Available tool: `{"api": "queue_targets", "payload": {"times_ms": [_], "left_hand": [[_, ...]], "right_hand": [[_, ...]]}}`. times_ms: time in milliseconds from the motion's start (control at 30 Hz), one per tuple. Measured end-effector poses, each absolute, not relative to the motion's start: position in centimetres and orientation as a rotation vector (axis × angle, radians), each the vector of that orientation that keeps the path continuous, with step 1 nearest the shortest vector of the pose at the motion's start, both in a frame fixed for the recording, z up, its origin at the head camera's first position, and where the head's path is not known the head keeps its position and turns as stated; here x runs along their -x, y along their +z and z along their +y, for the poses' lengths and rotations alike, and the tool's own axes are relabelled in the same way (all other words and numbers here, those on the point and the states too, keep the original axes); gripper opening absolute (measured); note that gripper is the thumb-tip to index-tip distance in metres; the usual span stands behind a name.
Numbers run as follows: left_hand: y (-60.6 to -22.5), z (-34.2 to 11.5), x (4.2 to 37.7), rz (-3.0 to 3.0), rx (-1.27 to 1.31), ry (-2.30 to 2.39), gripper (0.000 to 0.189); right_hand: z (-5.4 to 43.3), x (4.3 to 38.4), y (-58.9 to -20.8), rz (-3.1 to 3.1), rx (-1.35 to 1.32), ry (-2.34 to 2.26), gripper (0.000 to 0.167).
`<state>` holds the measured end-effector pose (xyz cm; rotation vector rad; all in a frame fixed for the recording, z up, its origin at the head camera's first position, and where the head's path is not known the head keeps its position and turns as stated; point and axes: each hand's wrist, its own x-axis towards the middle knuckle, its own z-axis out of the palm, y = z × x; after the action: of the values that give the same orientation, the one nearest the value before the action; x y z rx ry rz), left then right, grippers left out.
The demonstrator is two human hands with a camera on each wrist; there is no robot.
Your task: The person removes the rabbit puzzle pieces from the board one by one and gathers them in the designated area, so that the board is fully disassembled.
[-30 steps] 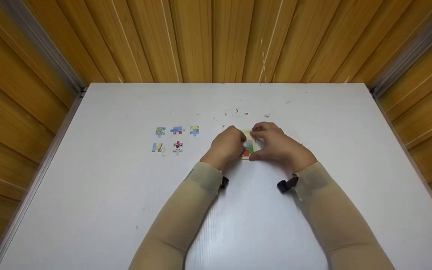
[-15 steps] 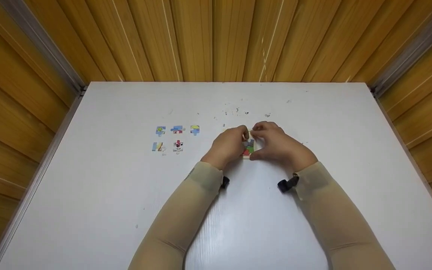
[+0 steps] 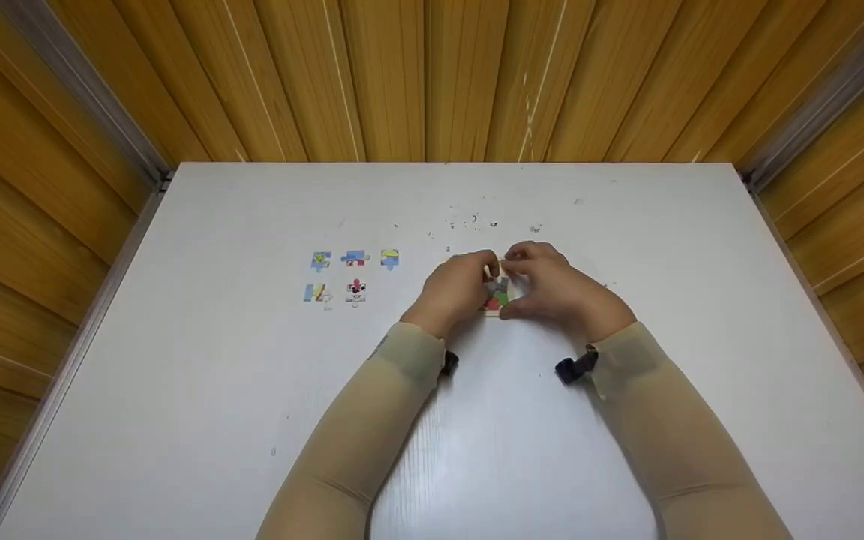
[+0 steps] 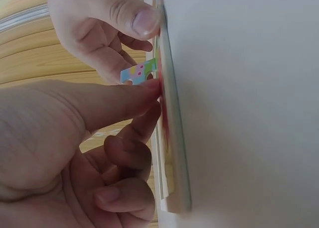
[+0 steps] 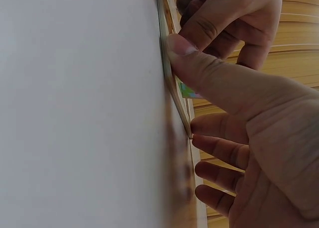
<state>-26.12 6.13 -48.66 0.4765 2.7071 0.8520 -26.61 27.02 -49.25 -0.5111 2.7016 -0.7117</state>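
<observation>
A small jigsaw puzzle in a pale wooden frame (image 3: 493, 313) lies on the table, mostly covered by both hands. My left hand (image 3: 458, 289) bends over its left side. In the left wrist view, its thumb and forefinger pinch a colourful puzzle piece (image 4: 139, 71) that stands tilted out of the frame; the fingertips' exact contact is partly hidden. My right hand (image 3: 552, 285) grips the frame's right side, thumb at the near edge and fingers at the far corner. Red and green picture parts show between the hands.
Several loose puzzle pieces lie in two rows to the left, among them a blue and red piece (image 3: 355, 259) and a red and white piece (image 3: 356, 290). Dark marks (image 3: 475, 219) spot the white table (image 3: 177, 375) behind the hands. Wooden panels (image 3: 462, 82) stand beyond the table's far edge.
The left fingers have shifted slightly at the frame, and the patch of picture seen between the hands has turned from light blue to greyish. The right hand and loose pieces stay put.
</observation>
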Motion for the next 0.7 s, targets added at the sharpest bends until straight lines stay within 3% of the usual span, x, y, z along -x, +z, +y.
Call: {"api": "queue_targets", "payload": {"times_ms": [700], "left_hand": [[-48.63, 6.16, 26.49, 2.664, -0.443, 0.868, 0.035]], "right_hand": [[26.87, 26.45, -48.97, 2.686, 0.5, -0.707, 0.09]]}}
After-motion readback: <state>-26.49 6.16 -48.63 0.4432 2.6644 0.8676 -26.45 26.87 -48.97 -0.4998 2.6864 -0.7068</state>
